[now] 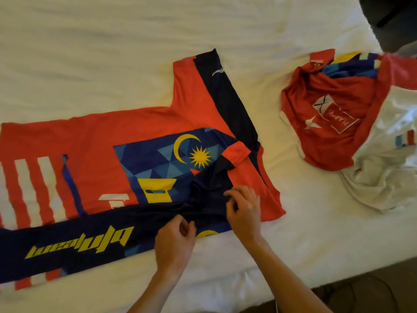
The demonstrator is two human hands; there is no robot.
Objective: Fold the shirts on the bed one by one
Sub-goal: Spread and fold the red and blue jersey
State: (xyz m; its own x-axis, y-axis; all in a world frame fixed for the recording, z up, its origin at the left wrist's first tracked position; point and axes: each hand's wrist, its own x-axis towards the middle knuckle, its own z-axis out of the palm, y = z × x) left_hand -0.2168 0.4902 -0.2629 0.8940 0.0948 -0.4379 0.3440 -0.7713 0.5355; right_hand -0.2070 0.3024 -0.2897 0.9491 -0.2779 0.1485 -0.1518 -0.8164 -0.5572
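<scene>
Off the bed's (225, 30) near-right corner you see dark floor (383, 267); a thin dark cable (350, 290) loops on it. Past the bed's far-right corner: dark shape (392, 16), details unclear.

A red shirt (126, 132) with a dark navy side band, a blue panel bearing a yellow crescent and star, white stripes and yellow lettering lies spread flat across the left and middle of the bed (112, 53), its collar end to the right and one short sleeve pointing to the far side. Its near navy sleeve is bunched up at the near edge. Well apart, at the right of the bed, a crumpled heap of shirts (352, 123) lies unfolded, a red one on top of white fabric
</scene>
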